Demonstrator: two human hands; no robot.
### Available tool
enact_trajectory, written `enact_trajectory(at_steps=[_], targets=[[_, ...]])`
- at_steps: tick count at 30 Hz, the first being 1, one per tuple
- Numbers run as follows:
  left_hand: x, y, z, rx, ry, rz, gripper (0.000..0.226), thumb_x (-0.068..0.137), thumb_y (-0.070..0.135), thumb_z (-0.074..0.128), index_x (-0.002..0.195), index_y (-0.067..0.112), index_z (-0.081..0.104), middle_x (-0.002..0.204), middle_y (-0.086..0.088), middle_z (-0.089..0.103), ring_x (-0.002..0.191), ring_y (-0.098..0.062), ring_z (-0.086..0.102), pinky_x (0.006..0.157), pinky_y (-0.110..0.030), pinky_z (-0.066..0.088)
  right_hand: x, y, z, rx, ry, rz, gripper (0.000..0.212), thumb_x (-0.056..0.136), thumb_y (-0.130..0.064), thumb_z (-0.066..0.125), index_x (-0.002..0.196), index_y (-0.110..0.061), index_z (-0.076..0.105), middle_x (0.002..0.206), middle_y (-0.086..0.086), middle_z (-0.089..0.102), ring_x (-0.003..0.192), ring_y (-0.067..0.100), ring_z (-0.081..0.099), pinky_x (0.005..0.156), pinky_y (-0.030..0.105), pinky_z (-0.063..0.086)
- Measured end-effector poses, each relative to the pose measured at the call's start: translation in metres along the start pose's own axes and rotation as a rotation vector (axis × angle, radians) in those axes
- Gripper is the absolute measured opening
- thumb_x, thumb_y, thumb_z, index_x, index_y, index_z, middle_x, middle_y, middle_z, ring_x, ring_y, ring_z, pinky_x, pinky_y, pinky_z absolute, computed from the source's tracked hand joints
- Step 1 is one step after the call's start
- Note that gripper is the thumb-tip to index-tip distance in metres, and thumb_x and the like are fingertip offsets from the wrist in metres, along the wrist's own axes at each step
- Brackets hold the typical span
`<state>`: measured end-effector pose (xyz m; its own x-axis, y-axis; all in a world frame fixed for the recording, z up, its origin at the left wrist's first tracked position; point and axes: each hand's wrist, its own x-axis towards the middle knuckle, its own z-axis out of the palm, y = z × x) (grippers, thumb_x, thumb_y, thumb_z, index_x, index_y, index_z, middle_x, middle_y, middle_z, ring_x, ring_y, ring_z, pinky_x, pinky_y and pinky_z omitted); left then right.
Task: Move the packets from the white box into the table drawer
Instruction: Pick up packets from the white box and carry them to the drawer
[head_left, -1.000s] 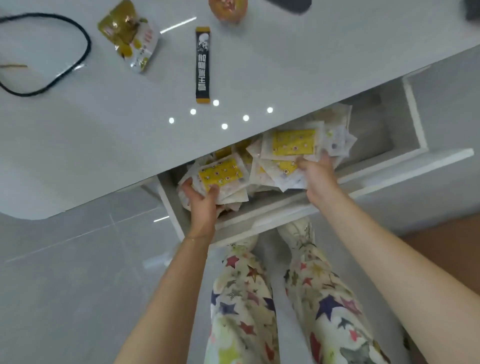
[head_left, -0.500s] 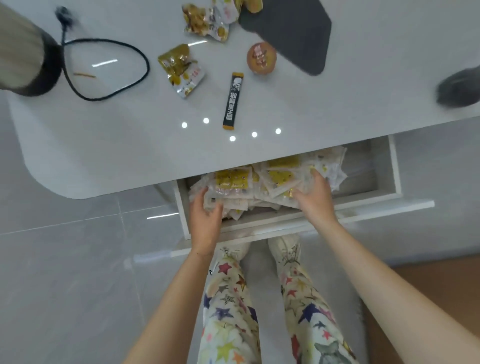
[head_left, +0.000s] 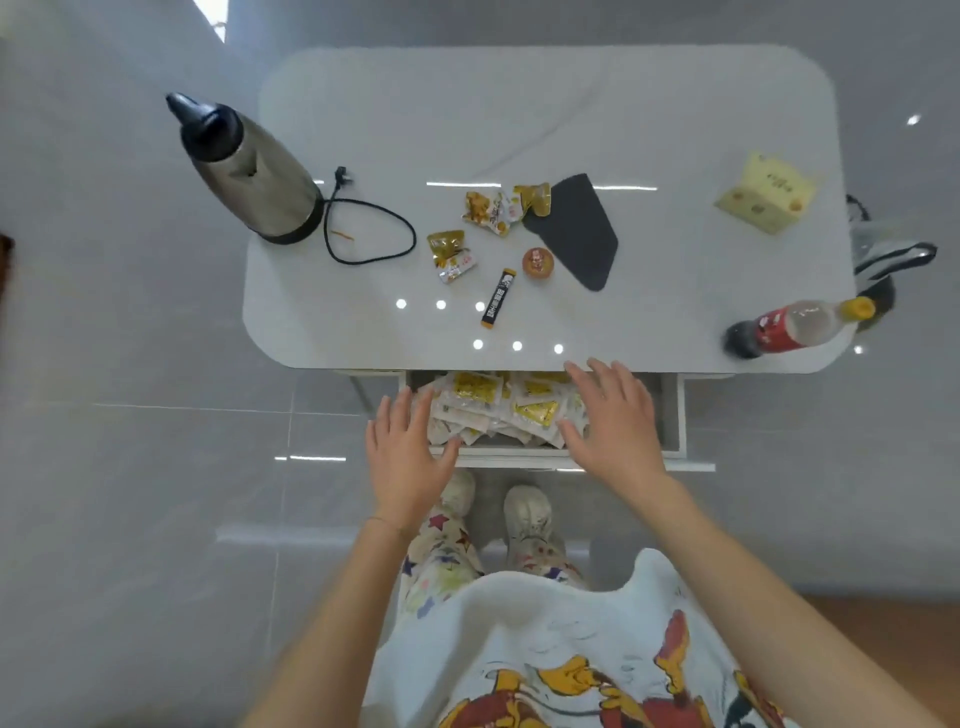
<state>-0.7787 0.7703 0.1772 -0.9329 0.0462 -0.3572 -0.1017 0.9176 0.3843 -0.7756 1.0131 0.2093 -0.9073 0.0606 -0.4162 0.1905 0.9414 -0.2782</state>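
The table drawer (head_left: 672, 426) stands pulled out under the front edge of the white table (head_left: 649, 130). A heap of white and yellow packets (head_left: 498, 410) fills its left and middle part. My left hand (head_left: 408, 457) hovers over the drawer's front left corner with fingers spread and straight, holding nothing. My right hand (head_left: 613, 421) hovers flat above the right side of the heap, fingers straight, also holding nothing. No white box shows in this view.
On the table stand a steel kettle (head_left: 249, 171) with a black cord (head_left: 369, 228), loose snack packets (head_left: 488, 208), a black stick sachet (head_left: 498, 299), a dark mat (head_left: 576, 228), a yellow pack (head_left: 763, 192) and a lying cola bottle (head_left: 795, 327). My feet (head_left: 530, 519) stand below the drawer.
Both hands have let go of the packets and lifted off the heap, fingers now spread. The view has pulled back and up, showing the whole table.
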Motion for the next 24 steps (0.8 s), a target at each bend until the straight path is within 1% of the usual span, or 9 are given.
enact_trajectory(at_steps=[4,9,13,17,19,24], targets=[[-0.027,-0.006,-0.037,-0.027,0.068,-0.044,0.072,0.089,0.046,0.06,0.15,0.025,0.027,0.158,-0.006,0.026,0.148,-0.029,0.013,0.12,-0.046,0.013,-0.017,-0.033,-0.033,-0.085,0.004,-0.138,0.066,0.094,-0.044,0.047,0.151,-0.029,0.017,0.158,0.0,0.02,0.146,0.027,0.008,0.118,0.045,0.008],[-0.072,-0.031,-0.078,-0.059,0.171,-0.193,0.073,0.09,0.046,0.058,0.151,0.026,0.025,0.158,-0.007,0.024,0.148,-0.03,0.011,0.12,-0.048,0.014,-0.025,-0.089,-0.057,-0.134,-0.017,-0.31,0.066,0.094,-0.044,0.044,0.151,-0.031,0.014,0.158,0.001,0.018,0.147,0.027,0.008,0.119,0.046,0.006],[-0.121,-0.066,-0.105,-0.067,0.272,-0.302,0.074,0.088,0.046,0.061,0.151,0.026,0.027,0.157,-0.007,0.027,0.147,-0.031,0.015,0.117,-0.05,0.017,-0.035,-0.148,-0.064,-0.171,-0.005,-0.459,0.067,0.093,-0.043,0.047,0.151,-0.031,0.015,0.157,0.002,0.022,0.146,0.029,0.011,0.119,0.047,0.007],[-0.168,-0.12,-0.122,-0.083,0.341,-0.403,0.076,0.085,0.044,0.066,0.149,0.023,0.032,0.155,-0.009,0.032,0.145,-0.034,0.02,0.115,-0.051,0.022,-0.053,-0.213,-0.056,-0.212,-0.026,-0.599,0.07,0.092,-0.041,0.049,0.151,-0.032,0.014,0.156,0.002,0.023,0.145,0.029,0.012,0.118,0.046,0.009],[-0.189,-0.147,-0.131,-0.097,0.376,-0.452,0.076,0.083,0.048,0.062,0.148,0.022,0.034,0.154,-0.01,0.034,0.144,-0.036,0.023,0.114,-0.051,0.024,-0.063,-0.248,-0.045,-0.23,-0.04,-0.662,0.071,0.09,-0.04,0.051,0.151,-0.031,0.016,0.155,0.001,0.025,0.144,0.029,0.014,0.118,0.044,0.011],[-0.235,-0.216,-0.156,-0.148,0.465,-0.571,0.079,0.077,0.059,0.044,0.146,0.021,0.038,0.149,-0.01,0.04,0.14,-0.035,0.03,0.113,-0.049,0.025,-0.09,-0.339,-0.009,-0.284,-0.067,-0.794,0.073,0.087,-0.04,0.054,0.151,-0.028,0.02,0.152,0.002,0.03,0.142,0.03,0.02,0.116,0.044,0.015]])
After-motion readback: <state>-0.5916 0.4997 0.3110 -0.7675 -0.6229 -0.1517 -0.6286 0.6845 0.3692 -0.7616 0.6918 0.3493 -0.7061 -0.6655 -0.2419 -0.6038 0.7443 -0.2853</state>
